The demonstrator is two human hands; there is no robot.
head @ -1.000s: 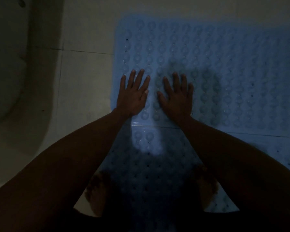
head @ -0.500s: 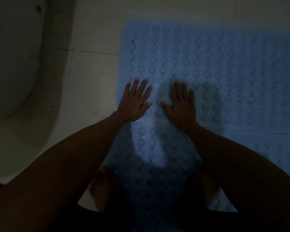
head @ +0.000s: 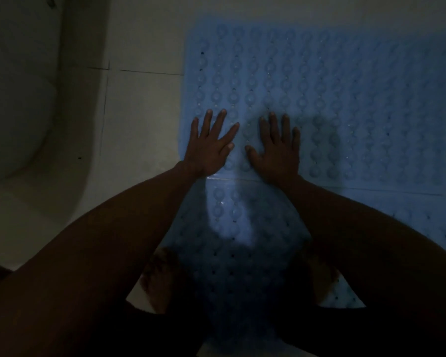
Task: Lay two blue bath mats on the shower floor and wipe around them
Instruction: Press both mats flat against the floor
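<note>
Both blue mats already lie on the pale tiled floor [head: 144, 119], far mat [head: 345, 99] filling upper right, near mat [head: 232, 222] lower centre, left hand [head: 208, 148] and right hand [head: 276, 153] pressing flat, fingers spread, holding nothing; wiping seemingly remains

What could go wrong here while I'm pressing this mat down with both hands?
The far mat meets the near mat at a seam right under your left hand and right hand; pressing there could shift one and open a gap or overlap. Your bare feet stand at the near mat's edge on tile, so slipping is possible. The dim light may hide unstuck spots.
</note>
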